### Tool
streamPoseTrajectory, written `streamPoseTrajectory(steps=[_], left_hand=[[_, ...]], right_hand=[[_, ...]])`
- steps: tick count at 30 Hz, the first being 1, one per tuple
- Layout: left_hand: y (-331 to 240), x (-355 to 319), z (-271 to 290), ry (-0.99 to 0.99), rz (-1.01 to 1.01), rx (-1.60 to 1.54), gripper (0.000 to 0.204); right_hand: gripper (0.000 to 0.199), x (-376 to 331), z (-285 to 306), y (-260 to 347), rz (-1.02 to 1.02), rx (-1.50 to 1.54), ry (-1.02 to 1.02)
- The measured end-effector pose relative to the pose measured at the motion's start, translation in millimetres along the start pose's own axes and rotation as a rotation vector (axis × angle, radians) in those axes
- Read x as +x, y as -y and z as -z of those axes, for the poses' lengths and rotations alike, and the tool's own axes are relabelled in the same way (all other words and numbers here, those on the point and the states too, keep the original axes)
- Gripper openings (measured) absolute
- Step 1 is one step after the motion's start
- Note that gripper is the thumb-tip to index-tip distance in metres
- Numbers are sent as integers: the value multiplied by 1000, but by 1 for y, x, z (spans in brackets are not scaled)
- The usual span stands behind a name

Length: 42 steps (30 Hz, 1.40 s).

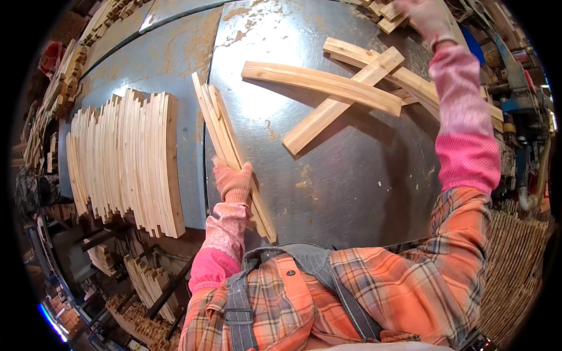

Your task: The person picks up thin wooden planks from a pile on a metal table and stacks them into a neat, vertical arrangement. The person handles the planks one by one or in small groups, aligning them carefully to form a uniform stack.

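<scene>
My left hand (233, 180), in an orange-pink glove, is closed around a few narrow wooden strips (218, 126) that lie side by side, slanting over the metal tabletop (351, 193). Stretched to the far right, my right hand (426, 20) is over short wooden pieces (391, 21) at the table's far edge; its fingers are blurred and partly cut off by the picture's rim. Between the hands, loose boards lie crossed: a slightly curved one (316, 81) on top, a straight one (328, 120) slanting under it, and another long board (418, 85) beneath them.
A row of wooden strips (126, 164) stands packed together at the left of the table. More wood is stacked along the far left edge (70, 82). Below left are racks with wood pieces (149, 281). At the right are machine parts (515, 117) and a large stack of strips (515, 263).
</scene>
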<state>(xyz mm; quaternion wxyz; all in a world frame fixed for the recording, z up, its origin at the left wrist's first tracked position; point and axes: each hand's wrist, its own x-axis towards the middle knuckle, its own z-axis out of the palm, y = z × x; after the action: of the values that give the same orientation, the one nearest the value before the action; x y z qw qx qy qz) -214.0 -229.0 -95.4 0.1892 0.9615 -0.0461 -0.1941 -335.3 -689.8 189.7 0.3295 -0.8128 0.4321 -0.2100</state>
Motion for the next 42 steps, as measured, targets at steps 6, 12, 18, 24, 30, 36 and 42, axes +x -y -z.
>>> streamPoseTrajectory(steps=[6,12,18,24,30,36,42], left_hand=[[5,-25,-5,-19,73,-19,107],[6,-20,-13,-35,28,-80,106],[7,-30,-10,-100,-20,-1,91],[5,-29,-2,24,28,-42,98],[10,-34,-1,-78,-65,-186,119],[0,-46,7,-16,-106,-39,126],[-9,-44,18,43,-33,-42,122]], right_hand=[[66,-110,-170,-108,379,-917,515],[48,-197,-217,-106,86,-381,739],[37,-310,-284,-137,-114,783,793],[29,-335,-287,-137,-358,970,711],[35,-336,-290,-60,-201,182,680],[32,-290,-288,-90,-74,266,732],[39,-179,-295,-154,-772,766,118]])
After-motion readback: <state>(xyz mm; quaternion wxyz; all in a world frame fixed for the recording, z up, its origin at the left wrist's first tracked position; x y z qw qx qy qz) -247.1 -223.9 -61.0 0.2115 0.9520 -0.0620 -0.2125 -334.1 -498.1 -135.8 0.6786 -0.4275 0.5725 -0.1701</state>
